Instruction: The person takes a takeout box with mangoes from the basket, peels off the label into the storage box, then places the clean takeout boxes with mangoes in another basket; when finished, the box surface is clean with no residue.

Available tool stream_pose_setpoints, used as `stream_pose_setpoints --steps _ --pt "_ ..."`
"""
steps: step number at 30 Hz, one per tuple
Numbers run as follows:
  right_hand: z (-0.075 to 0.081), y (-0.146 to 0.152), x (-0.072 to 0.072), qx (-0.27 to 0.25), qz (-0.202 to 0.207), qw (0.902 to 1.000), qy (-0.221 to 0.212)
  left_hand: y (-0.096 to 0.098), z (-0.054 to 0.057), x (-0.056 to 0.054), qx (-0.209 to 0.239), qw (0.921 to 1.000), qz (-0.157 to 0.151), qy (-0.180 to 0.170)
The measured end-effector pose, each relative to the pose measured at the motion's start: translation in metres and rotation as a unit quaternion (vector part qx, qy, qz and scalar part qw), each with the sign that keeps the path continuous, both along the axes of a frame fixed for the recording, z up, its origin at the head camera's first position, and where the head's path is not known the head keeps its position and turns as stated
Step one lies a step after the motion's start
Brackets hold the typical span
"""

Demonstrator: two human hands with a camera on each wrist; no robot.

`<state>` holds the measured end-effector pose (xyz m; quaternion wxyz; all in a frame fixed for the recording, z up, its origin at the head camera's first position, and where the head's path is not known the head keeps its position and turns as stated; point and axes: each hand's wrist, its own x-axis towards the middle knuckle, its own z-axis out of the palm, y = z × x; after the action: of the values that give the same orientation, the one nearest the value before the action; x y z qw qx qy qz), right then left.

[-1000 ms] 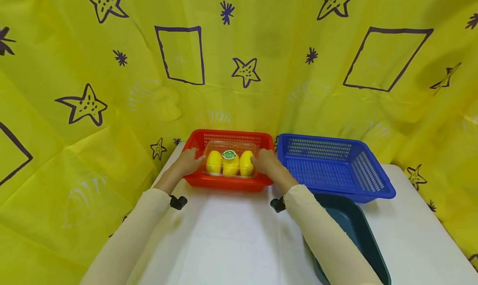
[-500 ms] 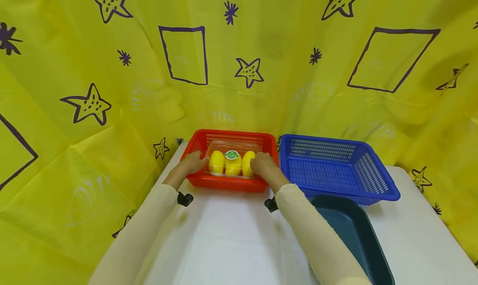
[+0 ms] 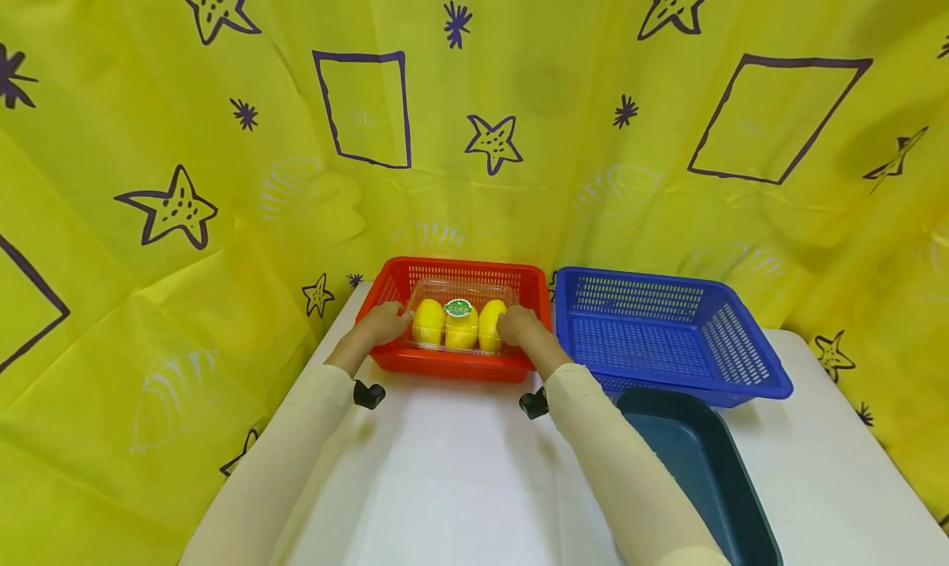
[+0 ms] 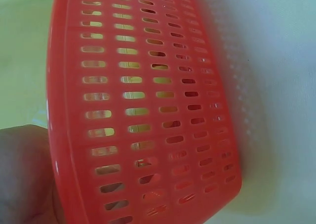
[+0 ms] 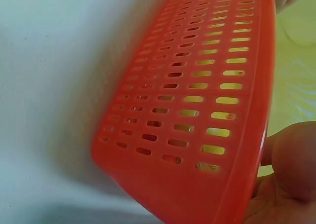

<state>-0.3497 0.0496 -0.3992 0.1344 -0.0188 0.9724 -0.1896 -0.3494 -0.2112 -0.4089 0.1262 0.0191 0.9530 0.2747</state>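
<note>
A clear plastic box (image 3: 461,290) with three yellow oval fruits (image 3: 461,332) and a green round label (image 3: 458,307) sits inside the red basket (image 3: 445,365). My left hand (image 3: 384,323) grips the box's left side, and my right hand (image 3: 521,327) its right side. Most fingers are hidden in the head view. In the left wrist view, part of the left hand (image 4: 24,177) shows past the basket's rim. The right wrist view has the right hand (image 5: 289,172) beyond the rim too, with yellow showing through the slots.
A blue basket (image 3: 667,381) stands to the right of the red one. In front of it lies a dark green tray (image 3: 745,475), partly behind the right sleeve. A yellow patterned curtain (image 3: 445,195) hangs behind the white table (image 3: 460,467).
The right hand and wrist have moved slightly inward, to the left. The whole head view has shifted a little. The box stays in the red basket.
</note>
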Motion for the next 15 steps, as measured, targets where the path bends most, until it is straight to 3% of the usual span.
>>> stream_pose_setpoints --steps 15 --pt "-0.0042 0.0049 -0.0027 -0.042 0.001 0.9991 0.002 -0.0046 -0.0047 -0.0031 0.027 0.9993 0.003 0.026"
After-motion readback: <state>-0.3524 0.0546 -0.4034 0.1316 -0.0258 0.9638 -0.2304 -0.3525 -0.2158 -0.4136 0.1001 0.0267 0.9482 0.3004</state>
